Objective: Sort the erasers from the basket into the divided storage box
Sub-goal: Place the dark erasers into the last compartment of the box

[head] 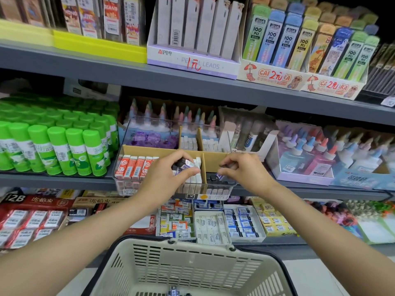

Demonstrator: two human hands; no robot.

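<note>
Fingers [229,165] above box [149,149] divider edge [204,165]

Basket [192,265] beige, slotted; storage box [128,180] clear, tan dividers; erasers [133,166] red-white sleeves; glue sticks [57,150] green; shelf [106,60] grey.

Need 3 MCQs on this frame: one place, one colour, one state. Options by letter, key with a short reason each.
1. Where is the divided storage box?
A) in the basket
B) on the middle shelf, right of the glue sticks
C) on the top shelf

2. What colour are the glue stick caps?
A) green
B) red
C) blue

3. What is the left hand doing?
A) hanging idle
B) pressing flat on the shelf
C) holding erasers over the box

Key: 1 B, the box sits beside the glue sticks under the pencil leads. 2 A, the caps are bright green. 3 C, its fingers curl round dark-sleeved erasers above the compartments; the right hand pinches another eraser.
</note>
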